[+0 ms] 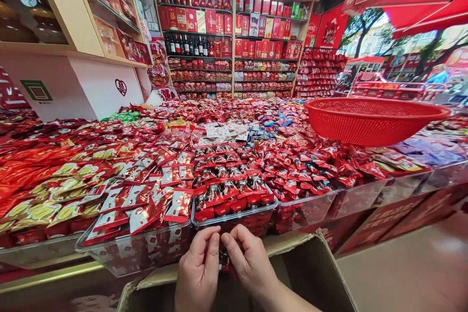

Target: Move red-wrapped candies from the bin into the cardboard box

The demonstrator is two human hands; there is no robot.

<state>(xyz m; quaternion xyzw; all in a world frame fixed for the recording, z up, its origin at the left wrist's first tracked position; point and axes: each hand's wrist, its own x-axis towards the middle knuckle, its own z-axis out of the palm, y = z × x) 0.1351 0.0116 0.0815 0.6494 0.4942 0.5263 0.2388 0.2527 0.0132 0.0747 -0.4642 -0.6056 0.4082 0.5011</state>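
My left hand (pixel 199 270) and my right hand (pixel 250 261) meet over an open cardboard box (pixel 298 243), thumbs and fingertips pinched close together. Between them shows part of a small dark red-and-black snack packet (pixel 224 257), mostly covered by my fingers. Just beyond my fingertips stands a clear plastic bin (pixel 236 217) with similar red-and-black packets (pixel 228 192) lined up in rows. To its left, another clear bin (pixel 135 248) is heaped with red-and-white packets (pixel 137 197).
A red plastic basket (pixel 369 122) rests on the heaped packets at the right. Gold-and-red packets (pixel 44 212) fill the left side. Shelves (pixel 234 34) with bottles and gift boxes line the back wall. Tiled floor (pixel 413 268) lies at the lower right.
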